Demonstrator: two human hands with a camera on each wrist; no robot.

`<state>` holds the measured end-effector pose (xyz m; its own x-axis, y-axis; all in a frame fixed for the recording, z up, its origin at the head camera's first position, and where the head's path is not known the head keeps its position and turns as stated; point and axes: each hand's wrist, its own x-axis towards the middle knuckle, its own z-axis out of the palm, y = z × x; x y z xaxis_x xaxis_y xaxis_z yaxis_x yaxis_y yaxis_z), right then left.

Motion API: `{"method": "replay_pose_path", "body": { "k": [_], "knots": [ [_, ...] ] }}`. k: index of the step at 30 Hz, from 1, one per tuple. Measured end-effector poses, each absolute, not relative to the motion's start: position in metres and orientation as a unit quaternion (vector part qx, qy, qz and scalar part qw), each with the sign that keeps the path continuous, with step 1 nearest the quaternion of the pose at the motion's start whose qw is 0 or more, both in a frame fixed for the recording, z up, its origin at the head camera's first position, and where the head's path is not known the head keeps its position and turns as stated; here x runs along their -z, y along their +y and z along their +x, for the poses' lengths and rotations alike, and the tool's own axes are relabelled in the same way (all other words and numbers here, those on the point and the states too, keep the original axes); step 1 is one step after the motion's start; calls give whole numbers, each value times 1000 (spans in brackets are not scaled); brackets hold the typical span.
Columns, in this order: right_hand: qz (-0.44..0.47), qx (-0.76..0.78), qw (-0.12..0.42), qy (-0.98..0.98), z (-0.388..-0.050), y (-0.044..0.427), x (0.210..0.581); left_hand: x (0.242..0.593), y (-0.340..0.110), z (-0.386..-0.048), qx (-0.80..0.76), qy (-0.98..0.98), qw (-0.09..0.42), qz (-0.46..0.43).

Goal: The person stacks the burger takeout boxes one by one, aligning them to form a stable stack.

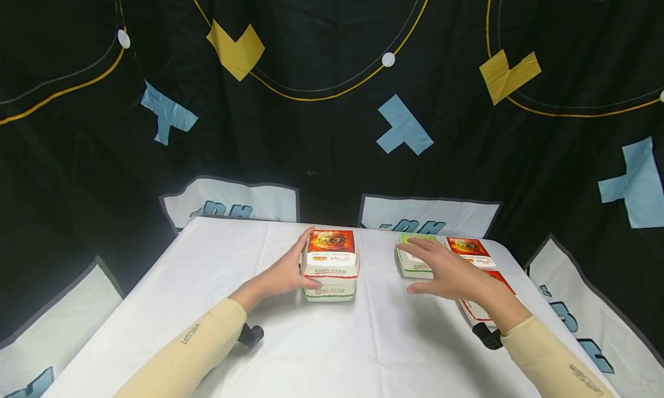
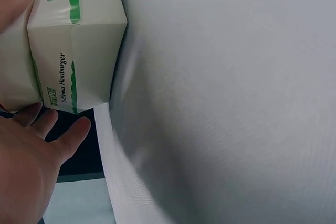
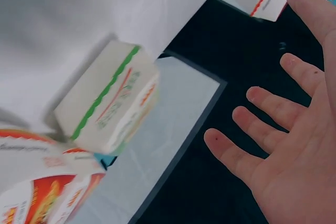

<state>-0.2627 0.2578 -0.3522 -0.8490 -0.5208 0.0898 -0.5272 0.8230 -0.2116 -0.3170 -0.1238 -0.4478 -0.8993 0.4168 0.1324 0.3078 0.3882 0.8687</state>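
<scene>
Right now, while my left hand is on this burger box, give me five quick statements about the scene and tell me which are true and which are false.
1. The left hand grips the red-topped box in front of it. True.
2. That box sits straight on the table. False: a green-trimmed box is beneath it.
3. The right hand holds nothing. True.
4. Every box on the table's right side is red-topped. False: a green-topped box stands there, beside another red-topped box.
5. The backdrop is plain white. False: it is mostly black, with blue and yellow shapes on it.
</scene>
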Motion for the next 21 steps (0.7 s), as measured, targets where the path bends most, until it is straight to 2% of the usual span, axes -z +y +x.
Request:
{"method": "replay_pose_path", "body": {
  "k": [21],
  "knots": [
    [224,-85,4,-971,-251,319,366,445,-123,-316,-496,842,57,204]
  ]
}}
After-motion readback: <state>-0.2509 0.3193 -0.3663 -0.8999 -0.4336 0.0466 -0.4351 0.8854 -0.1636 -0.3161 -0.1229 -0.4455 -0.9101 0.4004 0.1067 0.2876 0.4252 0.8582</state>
